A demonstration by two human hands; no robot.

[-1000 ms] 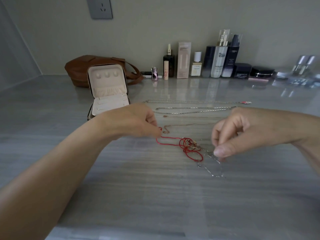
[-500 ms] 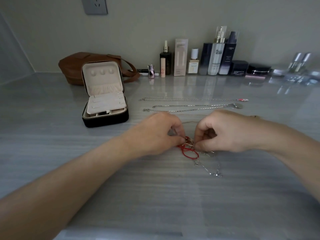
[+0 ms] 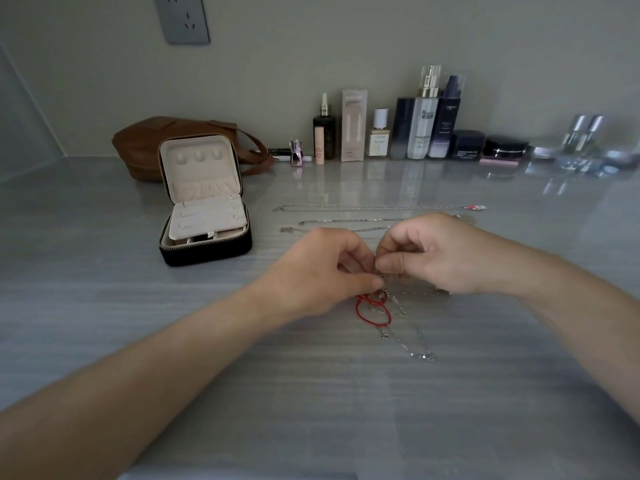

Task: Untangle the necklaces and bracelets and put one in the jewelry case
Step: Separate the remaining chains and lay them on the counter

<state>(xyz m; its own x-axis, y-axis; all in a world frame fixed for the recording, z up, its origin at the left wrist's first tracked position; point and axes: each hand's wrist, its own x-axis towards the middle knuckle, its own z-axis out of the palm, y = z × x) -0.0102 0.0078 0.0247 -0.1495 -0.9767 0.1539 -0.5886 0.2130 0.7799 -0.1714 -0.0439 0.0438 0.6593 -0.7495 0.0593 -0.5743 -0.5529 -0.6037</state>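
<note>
A tangle of a red cord bracelet [image 3: 372, 311] and thin silver chains [image 3: 408, 344] lies on the grey counter in front of me. My left hand [image 3: 318, 268] and my right hand [image 3: 436, 254] meet fingertip to fingertip just above it, both pinching parts of the tangle at its top. Which strand each holds is hidden by the fingers. The open jewelry case [image 3: 204, 216], black outside and cream inside, stands to the left with its lid upright. Straightened silver necklaces [image 3: 346, 208] lie in rows behind my hands.
A brown leather bag [image 3: 145, 143] sits behind the case against the wall. Cosmetic bottles and jars [image 3: 422, 123] line the back wall to the right. A wall socket [image 3: 181, 17] is above.
My hands came together over the tangle; the left hand moved right from the stretched red cord, the right hand moved left, and the red cord now bunches beneath the fingers.
</note>
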